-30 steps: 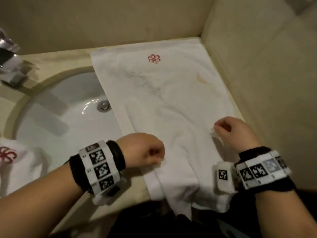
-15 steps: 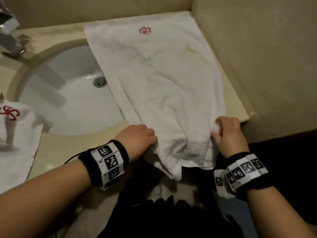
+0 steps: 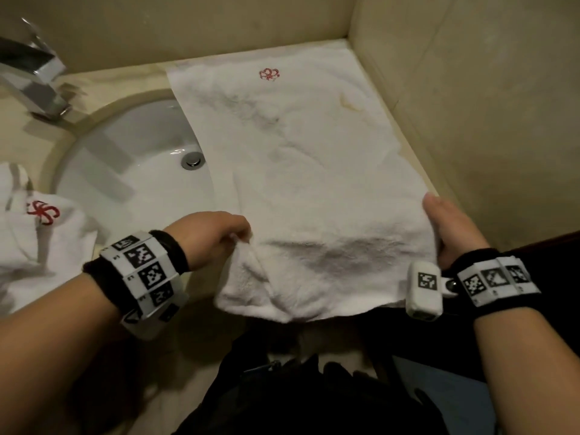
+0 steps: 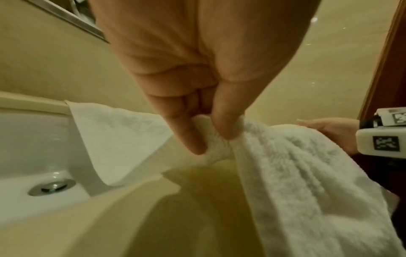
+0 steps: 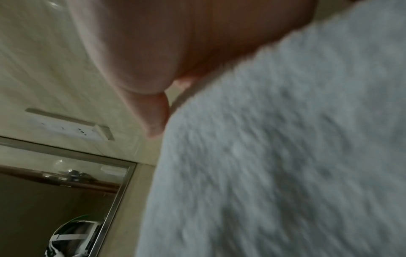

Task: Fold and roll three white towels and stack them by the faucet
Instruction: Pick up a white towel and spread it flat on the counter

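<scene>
Fingers point(image 4: 189, 137) and thumb of the left hand point(image 3: 210, 240) pinch one near corner of the white towel point(image 3: 301, 171). The right hand point(image 3: 452, 230) holds the other near corner, thumb on top; its fingers are under the cloth, so I cannot tell how much they curl. Between the two hands the near edge is lifted and sags a little. Away from the hands, the rest of this towel lies flat on the counter point(image 3: 417, 171), its far end with a red mark against the wall, one side hanging over the sink point(image 3: 131, 164). Past the left hand lies a second towel point(image 3: 37, 233), loose, not rolled. The faucet point(image 3: 34, 80) is far back on that side, and no rolled towels can be seen by it. I think the first fold is just starting, so nearly all the work is left.
</scene>
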Motion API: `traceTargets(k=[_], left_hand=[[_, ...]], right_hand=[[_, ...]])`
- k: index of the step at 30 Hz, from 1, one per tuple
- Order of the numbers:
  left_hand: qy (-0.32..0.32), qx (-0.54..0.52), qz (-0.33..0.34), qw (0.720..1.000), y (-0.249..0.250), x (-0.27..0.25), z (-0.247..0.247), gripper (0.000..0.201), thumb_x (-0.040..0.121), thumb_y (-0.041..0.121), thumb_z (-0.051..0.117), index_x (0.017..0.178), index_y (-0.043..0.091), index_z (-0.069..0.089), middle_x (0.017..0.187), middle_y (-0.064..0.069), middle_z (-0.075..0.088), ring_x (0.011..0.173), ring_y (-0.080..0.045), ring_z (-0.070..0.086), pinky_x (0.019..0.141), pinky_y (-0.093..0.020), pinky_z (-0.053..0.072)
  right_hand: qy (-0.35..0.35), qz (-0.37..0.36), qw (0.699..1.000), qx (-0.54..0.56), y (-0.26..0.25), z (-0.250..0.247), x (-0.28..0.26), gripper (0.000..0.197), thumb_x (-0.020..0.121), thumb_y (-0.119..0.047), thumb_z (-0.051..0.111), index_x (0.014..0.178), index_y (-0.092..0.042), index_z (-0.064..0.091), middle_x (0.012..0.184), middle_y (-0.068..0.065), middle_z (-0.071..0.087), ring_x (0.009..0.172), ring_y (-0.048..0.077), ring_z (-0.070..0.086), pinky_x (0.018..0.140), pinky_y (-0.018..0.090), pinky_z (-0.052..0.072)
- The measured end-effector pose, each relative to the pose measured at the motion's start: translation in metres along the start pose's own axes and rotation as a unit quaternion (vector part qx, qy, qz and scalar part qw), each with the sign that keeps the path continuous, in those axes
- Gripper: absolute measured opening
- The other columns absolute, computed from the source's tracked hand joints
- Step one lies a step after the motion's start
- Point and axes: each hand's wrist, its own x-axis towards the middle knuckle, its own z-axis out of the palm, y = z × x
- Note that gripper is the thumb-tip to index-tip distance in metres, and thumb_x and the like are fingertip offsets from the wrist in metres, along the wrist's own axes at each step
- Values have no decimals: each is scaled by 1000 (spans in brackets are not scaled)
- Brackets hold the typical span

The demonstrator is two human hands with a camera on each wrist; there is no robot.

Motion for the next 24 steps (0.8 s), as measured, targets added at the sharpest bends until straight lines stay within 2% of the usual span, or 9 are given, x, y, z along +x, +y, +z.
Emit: traceTargets(k=[2, 4, 7, 10, 13, 16, 19, 21, 24], left_hand=[[-8, 12, 17, 1000, -5, -4, -5, 29, 86, 7, 52, 108, 23, 63, 108, 3, 62, 102, -18, 56, 88, -26, 41], [-12, 20, 23, 999, -11, -12, -9, 28, 85, 6, 53, 104, 23, 66, 104, 2, 62, 98, -16, 56, 86, -24, 40], [-28, 19, 11, 999, -23, -27, -13, 29, 81, 4, 54, 96, 25, 68, 93, 9, 58, 86, -9, 53, 81, -20, 38], [-49, 19, 9, 999, -36, -39, -11, 26, 75, 4, 55, 84, 24, 67, 86, 14, 53, 84, -9, 52, 78, -20, 37], [-30, 59, 4, 998, -44, -45, 1, 17, 78, 25, 57, 92, 24, 65, 99, 7, 56, 95, -15, 52, 86, -25, 38], [-26, 112, -33, 993, -46, -46, 22, 42, 73, 48, 65, 110, 30, 55, 109, 7, 48, 102, -16, 47, 92, -29, 40], [15, 107, -49, 993, -39, -44, 35, 35, 75, 38, 69, 105, 24, 58, 107, 3, 53, 101, -20, 50, 88, -31, 42], [11, 98, -53, 994, -35, -43, 37, 20, 81, 29, 63, 99, 20, 60, 103, 0, 58, 100, -22, 53, 85, -32, 43], [-32, 105, -41, 993, -34, -45, 40, 17, 85, 25, 57, 100, 18, 60, 104, -1, 59, 99, -22, 53, 86, -31, 42]], right_hand=[[24, 12, 1000, 10, -8, -7, 6, 34, 78, -49, 57, 93, -19, 67, 108, 6, 66, 101, 24, 61, 90, 42, 46], [56, -18, 997, -53, -14, -15, 8, 23, 82, -37, 55, 85, -17, 66, 106, 10, 65, 102, 27, 59, 90, 41, 45], [114, -87, 962, -231, -17, -30, 7, 23, 91, -24, 47, 102, -10, 62, 107, 17, 63, 95, 27, 56, 75, 28, 39], [162, -108, 917, -348, -14, -32, 7, 27, 92, -19, 46, 109, -2, 58, 113, 24, 61, 104, 37, 54, 87, 35, 39], [147, -83, 920, -353, -2, -20, 7, 31, 93, -20, 45, 115, -1, 55, 119, 26, 58, 112, 38, 51, 93, 37, 38], [101, -45, 937, -330, 19, -14, 2, 36, 91, -28, 49, 120, -5, 50, 111, 19, 60, 108, 34, 54, 88, 34, 38], [89, -51, 932, -348, 36, -17, -3, 34, 89, -20, 55, 117, -4, 49, 89, 14, 60, 99, 35, 56, 80, 34, 38], [119, -76, 914, -379, 33, -22, 0, 29, 89, -16, 54, 112, 1, 55, 99, 24, 62, 100, 38, 56, 84, 38, 40], [167, -82, 902, -391, 16, -29, 10, 29, 90, -17, 52, 113, 0, 56, 114, 26, 60, 106, 41, 55, 89, 40, 41]])
